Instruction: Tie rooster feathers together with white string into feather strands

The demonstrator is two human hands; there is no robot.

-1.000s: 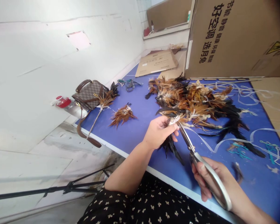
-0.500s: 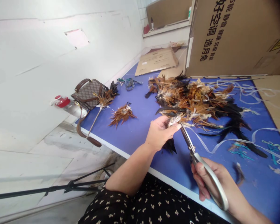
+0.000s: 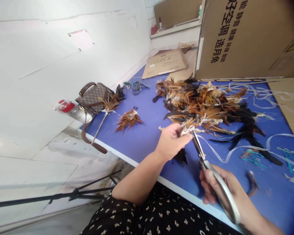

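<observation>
My left hand (image 3: 171, 142) pinches a small feather bundle (image 3: 181, 156) tied with white ribbon (image 3: 188, 130); dark feathers hang below the fingers. My right hand (image 3: 222, 186) is wrapped round the silver handles of a pair of scissors (image 3: 198, 145). Their blades point up and left, with the tips at the white ribbon just beyond my left thumb. A long tail of ribbon runs right from there across the blue table (image 3: 149, 120). Behind my hands lies a large heap of brown and black feathers (image 3: 201, 101). Whether the blades have cut through the ribbon cannot be seen.
At the left edge stand a brown handbag (image 3: 93, 98) and a red-capped bottle (image 3: 72, 111), beside a feather duster (image 3: 112, 102) on a stick. A loose feather bunch (image 3: 129, 120) lies nearby. Cardboard (image 3: 165, 63) and a large carton (image 3: 247, 39) stand behind. Blue-green string scraps (image 3: 253, 156) lie right.
My left hand has shifted slightly right and down with the feather bundle. The scissor tips have moved a little right and down, and the blades look closer together.
</observation>
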